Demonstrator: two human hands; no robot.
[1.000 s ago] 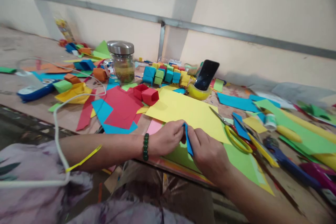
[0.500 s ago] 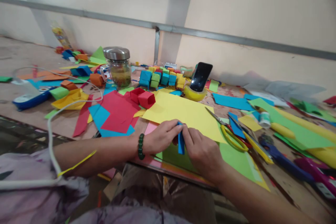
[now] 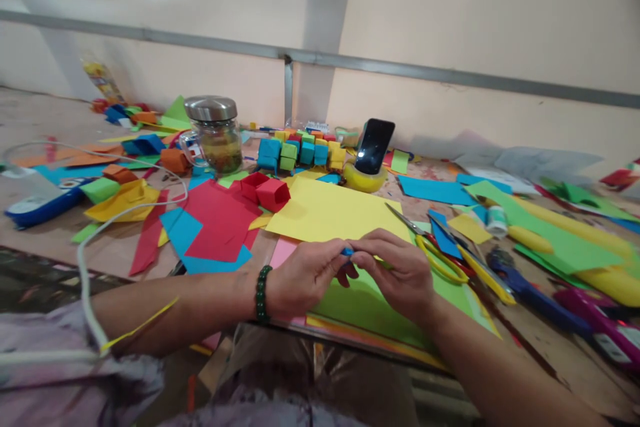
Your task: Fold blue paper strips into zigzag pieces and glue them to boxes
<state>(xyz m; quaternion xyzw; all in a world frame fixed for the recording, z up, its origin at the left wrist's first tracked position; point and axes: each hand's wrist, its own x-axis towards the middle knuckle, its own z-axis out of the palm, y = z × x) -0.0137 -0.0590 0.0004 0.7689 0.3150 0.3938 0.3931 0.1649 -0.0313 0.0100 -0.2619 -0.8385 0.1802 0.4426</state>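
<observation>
A small blue paper piece [image 3: 347, 251] is pinched between both hands over the near edge of the table, mostly hidden by the fingers. My left hand [image 3: 307, 277], with a green bead bracelet on its wrist, holds it from the left side. From the right, my right hand [image 3: 395, 270] grips it with thumb and fingers. Beneath the hands lie green paper [image 3: 370, 310] and, just beyond, a large yellow sheet [image 3: 335, 207]. Yellow-handled scissors [image 3: 440, 260] rest to the right of my right hand.
Behind the yellow sheet stand a phone [image 3: 375, 145] on a yellow tape roll [image 3: 364, 177], paper cubes [image 3: 300, 152] and a lidded glass mug [image 3: 217, 140]. Red paper [image 3: 220, 220] lies left. A white cable [image 3: 83, 260] crosses the left side; a blue-handled tool [image 3: 540, 300] lies right.
The blue piece stood upright as a strip between the hands; now only a small bit shows. The right-hand fingers have shifted around it, and the camera view has moved slightly.
</observation>
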